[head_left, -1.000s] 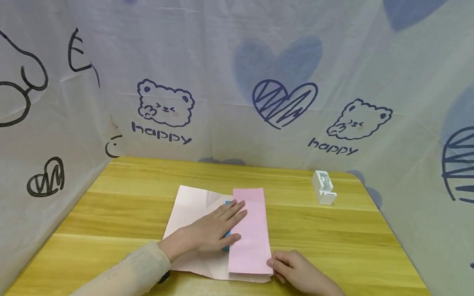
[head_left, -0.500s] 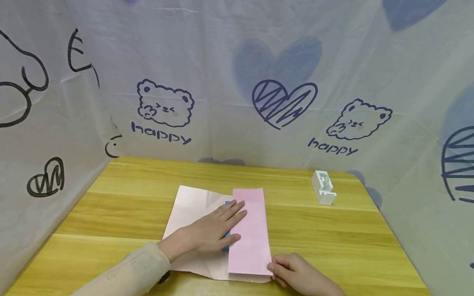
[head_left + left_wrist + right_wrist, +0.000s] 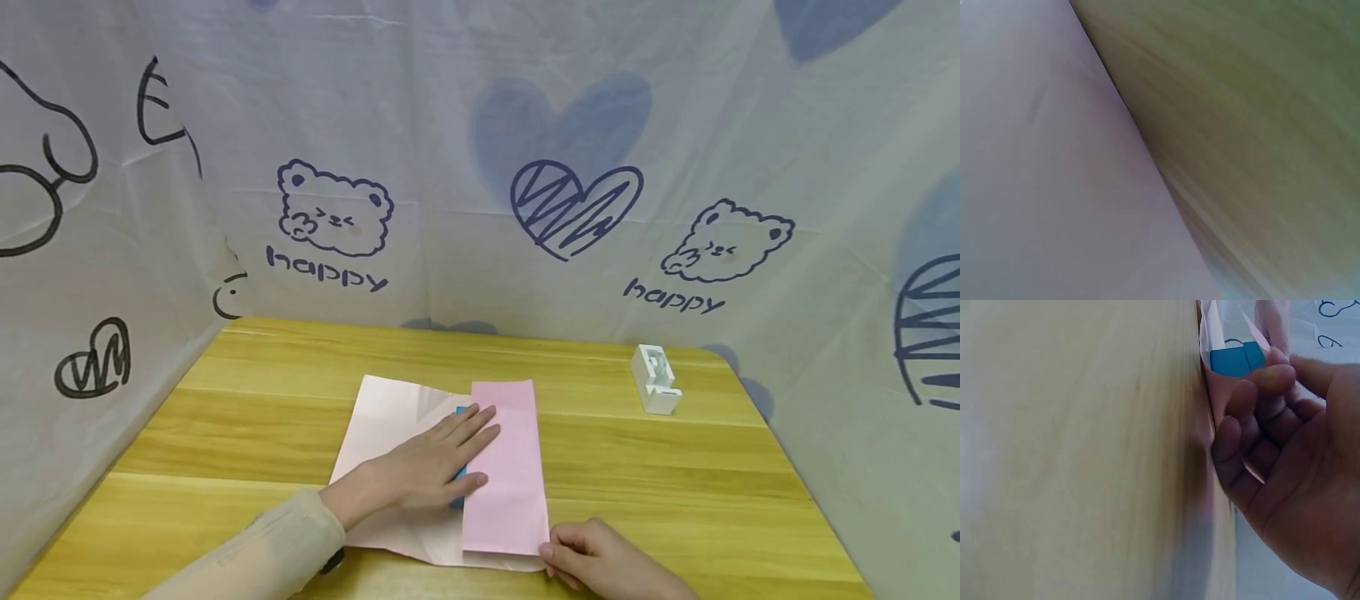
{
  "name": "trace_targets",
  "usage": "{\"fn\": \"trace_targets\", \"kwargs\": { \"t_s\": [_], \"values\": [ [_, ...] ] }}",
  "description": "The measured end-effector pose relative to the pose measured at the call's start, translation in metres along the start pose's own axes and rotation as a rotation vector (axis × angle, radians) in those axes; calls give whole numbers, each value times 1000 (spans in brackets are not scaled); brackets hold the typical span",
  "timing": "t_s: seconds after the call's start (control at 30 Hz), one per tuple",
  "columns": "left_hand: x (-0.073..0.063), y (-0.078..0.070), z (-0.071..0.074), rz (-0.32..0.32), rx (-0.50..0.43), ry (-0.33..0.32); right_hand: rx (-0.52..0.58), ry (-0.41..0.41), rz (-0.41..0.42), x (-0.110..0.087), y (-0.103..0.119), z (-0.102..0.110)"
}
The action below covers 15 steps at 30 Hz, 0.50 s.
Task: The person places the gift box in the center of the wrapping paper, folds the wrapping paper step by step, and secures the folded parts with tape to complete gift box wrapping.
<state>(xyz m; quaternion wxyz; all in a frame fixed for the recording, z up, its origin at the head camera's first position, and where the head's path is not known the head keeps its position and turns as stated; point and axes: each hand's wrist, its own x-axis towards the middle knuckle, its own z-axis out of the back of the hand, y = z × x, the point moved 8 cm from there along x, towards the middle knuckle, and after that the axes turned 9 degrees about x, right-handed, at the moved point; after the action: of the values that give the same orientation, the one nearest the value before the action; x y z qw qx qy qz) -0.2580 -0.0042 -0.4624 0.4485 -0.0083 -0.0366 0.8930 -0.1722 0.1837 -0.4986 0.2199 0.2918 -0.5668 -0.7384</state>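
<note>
A sheet of pink wrapping paper lies on the table, its right side folded over toward the middle. Between its layers sits a blue box, mostly covered; only a blue strip shows beside the fold in the head view. My left hand lies flat with spread fingers, across the blue box and the edge of the folded flap. At the near right corner of the fold, my right hand pinches the paper between thumb and curled fingers. The left wrist view has just the paper's pale side and wood, no hand.
A white tape dispenser stands at the back right of the wooden table. White cloth printed with hearts and bears hangs behind the table and along both sides.
My right hand has slid slightly along the fold toward the near edge, still at the corner. The left hand and the paper have kept their places.
</note>
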Motion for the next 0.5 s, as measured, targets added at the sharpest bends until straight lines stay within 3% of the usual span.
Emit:
{"fn": "trace_targets", "kwargs": {
  "t_s": [0.2,0.33,0.4,0.5],
  "values": [
    [0,0,0,1,4,-6,-12,-11,-41,-1,-3,1],
    [0,1,-1,6,4,4,-45,-21,-3,-1,3,4],
    [0,1,-1,4,3,6,-70,-69,25,-2,8,11],
    [0,1,-2,6,-1,9,-141,-221,89,-2,20,28]
  ]
}}
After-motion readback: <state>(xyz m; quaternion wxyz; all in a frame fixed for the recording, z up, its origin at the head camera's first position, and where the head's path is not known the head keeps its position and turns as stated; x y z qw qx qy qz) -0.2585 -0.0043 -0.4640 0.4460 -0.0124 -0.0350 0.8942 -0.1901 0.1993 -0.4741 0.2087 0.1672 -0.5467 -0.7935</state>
